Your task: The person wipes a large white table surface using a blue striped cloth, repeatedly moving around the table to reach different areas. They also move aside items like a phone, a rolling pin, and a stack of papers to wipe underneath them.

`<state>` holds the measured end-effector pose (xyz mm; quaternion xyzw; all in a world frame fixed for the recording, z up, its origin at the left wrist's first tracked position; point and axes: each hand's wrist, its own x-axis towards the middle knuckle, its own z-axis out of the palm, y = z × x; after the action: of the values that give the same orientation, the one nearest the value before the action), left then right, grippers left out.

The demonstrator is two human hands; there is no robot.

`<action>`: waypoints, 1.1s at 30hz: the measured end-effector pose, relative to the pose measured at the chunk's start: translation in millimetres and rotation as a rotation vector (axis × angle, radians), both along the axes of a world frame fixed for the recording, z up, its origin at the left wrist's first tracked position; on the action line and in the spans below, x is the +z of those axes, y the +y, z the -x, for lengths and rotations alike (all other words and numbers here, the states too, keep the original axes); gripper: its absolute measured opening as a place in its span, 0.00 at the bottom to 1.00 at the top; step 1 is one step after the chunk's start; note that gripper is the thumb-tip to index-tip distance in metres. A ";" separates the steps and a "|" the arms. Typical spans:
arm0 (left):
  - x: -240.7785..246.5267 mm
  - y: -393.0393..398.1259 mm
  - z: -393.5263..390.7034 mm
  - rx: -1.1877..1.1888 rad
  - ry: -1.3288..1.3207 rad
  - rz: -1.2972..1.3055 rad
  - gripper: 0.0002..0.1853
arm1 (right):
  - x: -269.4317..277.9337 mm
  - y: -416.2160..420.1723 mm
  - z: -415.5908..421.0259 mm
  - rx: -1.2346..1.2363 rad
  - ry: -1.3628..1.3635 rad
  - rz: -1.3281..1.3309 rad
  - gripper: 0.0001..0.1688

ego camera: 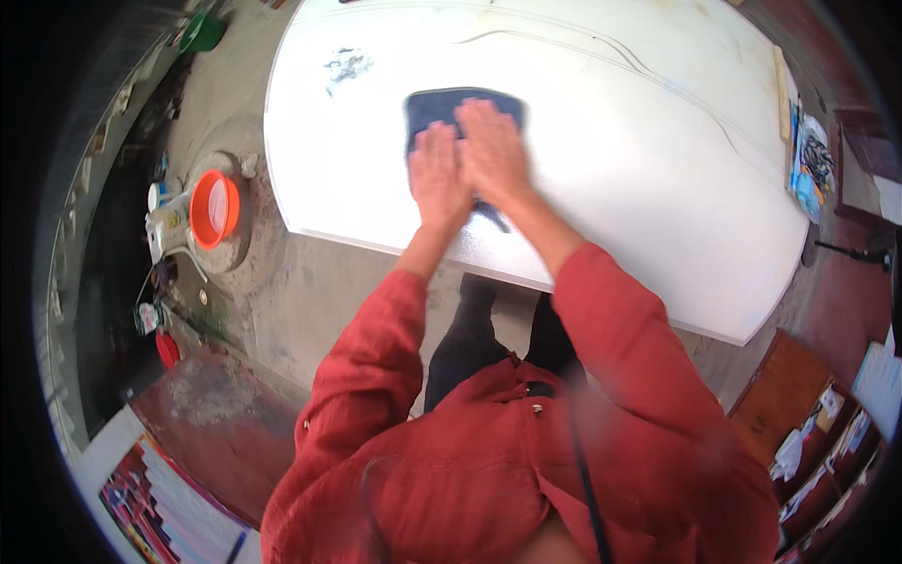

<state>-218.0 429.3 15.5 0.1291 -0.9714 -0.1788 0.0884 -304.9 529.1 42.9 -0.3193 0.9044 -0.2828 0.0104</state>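
Note:
A dark blue piece of fabric (430,106) lies flat on a white tabletop (634,211), its far edge slightly curved. My left hand (440,176) rests palm down on the fabric's left part. Beside it, my right hand (493,151) presses flat over the middle and right, reaching a little farther forward. Both hands are stretched out and slightly blurred, touching or nearly touching at the thumbs. Much of the fabric is hidden under them. A narrow dark strip (492,215) shows below my wrists; whether it joins the fabric I cannot tell.
A mottled grey-blue patch (347,67) marks the tabletop's far left. Thin cord (620,53) trails across the far side. Left on the floor are an orange basin (213,209) and a green bucket (203,32). A brown wooden cabinet (786,388) stands at right.

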 end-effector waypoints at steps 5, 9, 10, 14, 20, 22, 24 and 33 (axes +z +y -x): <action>5.2 171.6 47.1 -0.212 0.133 -0.262 0.30 | -8.8 194.1 11.0 -0.264 0.100 -0.137 0.33; 6.1 297.1 50.2 -0.497 0.209 -0.342 0.29 | -2.6 328.4 -14.6 -0.543 0.007 -0.255 0.34; -1.8 328.3 45.5 -0.551 0.224 -0.359 0.29 | -1.9 357.1 -25.8 -0.603 0.030 -0.320 0.34; 3.7 410.2 26.8 -0.814 0.052 -0.318 0.36 | -4.8 449.1 -80.7 -0.756 0.135 -0.457 0.33; 11.3 374.7 28.7 -0.885 -0.024 -0.237 0.38 | -9.3 436.6 -75.4 -0.831 0.216 -0.249 0.28; -3.7 339.1 31.5 -0.689 0.070 -0.242 0.37 | -10.0 372.0 -48.3 -0.655 0.265 -0.133 0.23; -8.2 284.9 34.3 -0.543 0.125 -0.241 0.35 | -20.6 300.1 -24.4 -0.549 0.238 -0.035 0.21; 4.5 -5.5 6.9 -0.081 0.047 -0.166 0.33 | -22.1 -19.1 0.3 -0.090 0.251 0.188 0.19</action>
<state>-224.9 423.8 20.0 0.0924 -0.9553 -0.2652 0.0927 -305.2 510.1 20.8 -0.3109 0.8815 -0.3243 -0.1452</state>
